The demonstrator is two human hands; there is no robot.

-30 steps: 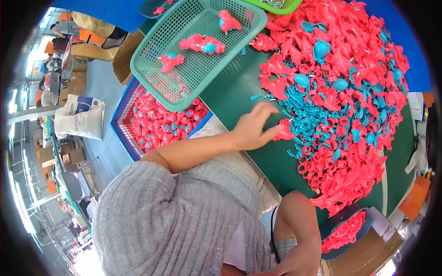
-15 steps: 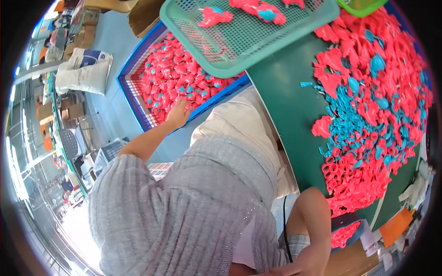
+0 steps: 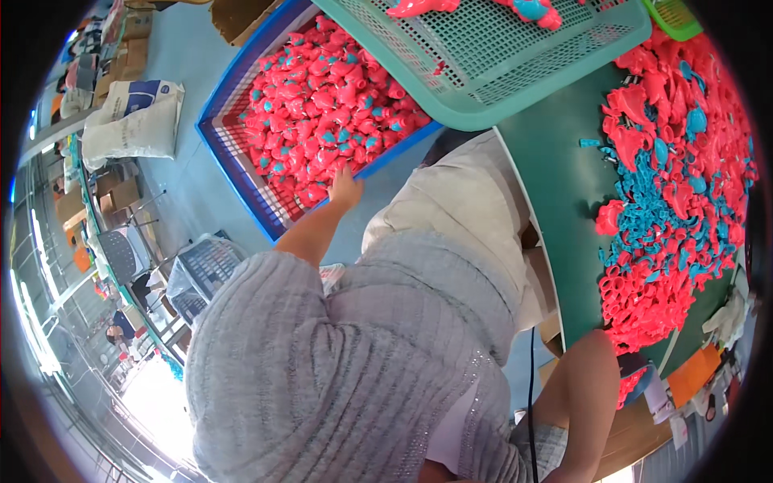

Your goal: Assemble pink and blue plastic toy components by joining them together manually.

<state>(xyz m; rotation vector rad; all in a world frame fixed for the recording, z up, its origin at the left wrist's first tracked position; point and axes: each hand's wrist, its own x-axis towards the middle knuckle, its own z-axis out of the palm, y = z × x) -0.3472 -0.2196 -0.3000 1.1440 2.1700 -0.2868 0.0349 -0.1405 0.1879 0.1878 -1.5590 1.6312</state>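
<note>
My left hand (image 3: 346, 189) reaches down to the near rim of a blue crate (image 3: 228, 171), its fingers hooked over the edge. The crate stands low on my left, filled with glossy red toy-like pieces (image 3: 318, 105) that carry small teal parts. My right arm (image 3: 592, 386) is bent at the lower right, beside the table edge; its hand lies outside the picture. A pale green mesh basket (image 3: 515, 101) with a few red and teal pieces overhangs the crate and the table corner.
A green table (image 3: 547, 169) on my right bears a large heap of loose red and teal parts (image 3: 668, 209). Away to the left lie a white sack (image 3: 133, 133) and another plastic crate (image 3: 201, 274). A black cord (image 3: 531, 402) hangs beside my right arm.
My left hand's fingers have drawn back from the pieces onto the crate's rim. The view has shifted, so the table and mesh basket appear farther right. My right hand has gone out of view.
</note>
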